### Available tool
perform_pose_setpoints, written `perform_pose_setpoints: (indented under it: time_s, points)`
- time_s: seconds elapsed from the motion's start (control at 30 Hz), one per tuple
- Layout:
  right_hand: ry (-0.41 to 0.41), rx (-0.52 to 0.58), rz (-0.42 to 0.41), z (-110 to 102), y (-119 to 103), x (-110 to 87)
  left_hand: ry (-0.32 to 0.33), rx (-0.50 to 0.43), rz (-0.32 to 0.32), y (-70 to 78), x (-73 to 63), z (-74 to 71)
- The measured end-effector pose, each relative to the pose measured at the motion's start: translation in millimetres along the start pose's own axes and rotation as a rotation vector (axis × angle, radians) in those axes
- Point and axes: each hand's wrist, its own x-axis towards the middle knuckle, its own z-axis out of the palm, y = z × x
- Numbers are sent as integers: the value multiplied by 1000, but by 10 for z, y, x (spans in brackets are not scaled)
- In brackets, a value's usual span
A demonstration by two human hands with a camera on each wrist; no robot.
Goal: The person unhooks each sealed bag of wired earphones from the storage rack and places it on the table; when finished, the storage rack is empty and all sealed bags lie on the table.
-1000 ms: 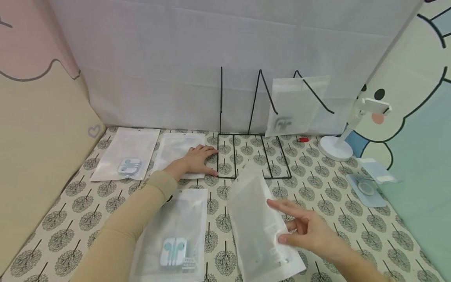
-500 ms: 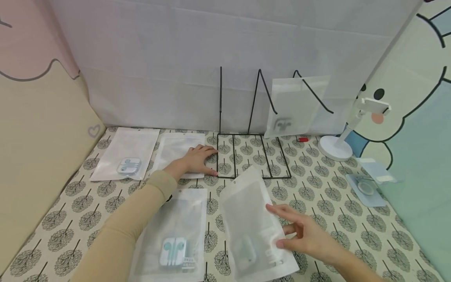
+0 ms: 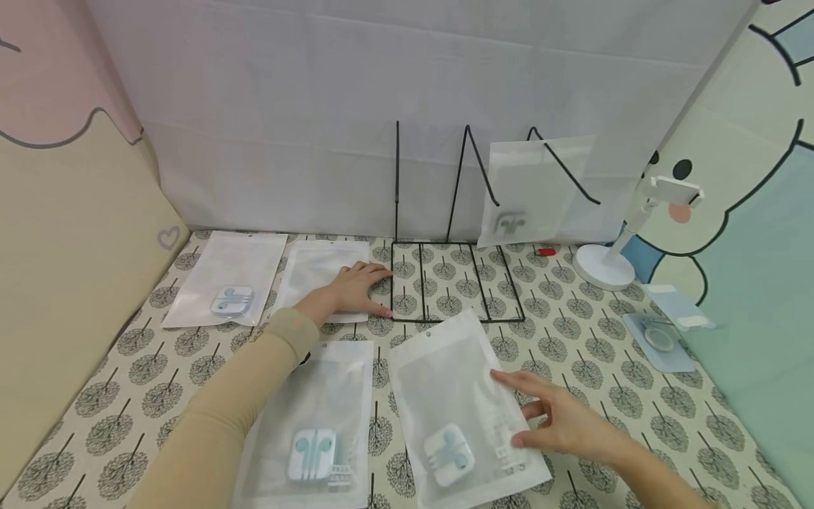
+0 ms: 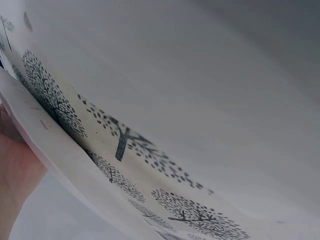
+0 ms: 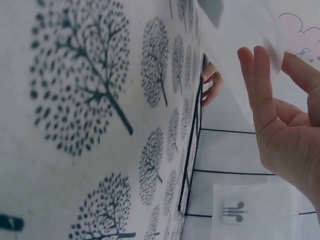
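My right hand (image 3: 559,420) pinches the right edge of a frosted bag (image 3: 458,367) with earphones in a white case (image 3: 449,454) inside it. In the right wrist view, the right hand (image 5: 287,110) has its fingers on both sides of the sheet, which is raised off the tablecloth. My left hand (image 3: 356,286) touches the left side of a black wire rack (image 3: 424,283) with spread thumb and fingers. Another frosted bag (image 3: 324,268) lies under the left wrist. The left wrist view shows part of the left hand (image 4: 20,175) beside white sheeting.
One frosted bag (image 3: 540,184) stands in the rack's right slot. More bags lie at the far left (image 3: 222,268) and near the left forearm (image 3: 337,396). At the right are a white phone stand (image 3: 607,265), a pale blue plastic piece (image 3: 661,343) and a small red item (image 3: 545,252).
The bag in my right hand has come down flatter and turned its face upward, so the earphone case shows clearly. My left hand has stayed at the rack.
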Motion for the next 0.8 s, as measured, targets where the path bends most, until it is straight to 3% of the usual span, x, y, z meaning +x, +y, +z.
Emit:
perform_pose_setpoints:
  time_s: [0.23,0.4,0.6,0.8]
  points:
    - [-53,-70,25,-60,119,61,9,5,5,-23,25,10]
    - [-38,-261,15,-12,212,113,10,6,4,-18,23,5]
    - [53,-622,27,121,247,178,3,-5,1,-3,4,1]
    - [113,-738,58,264,192,236,0,17,-1,-28,13,33]
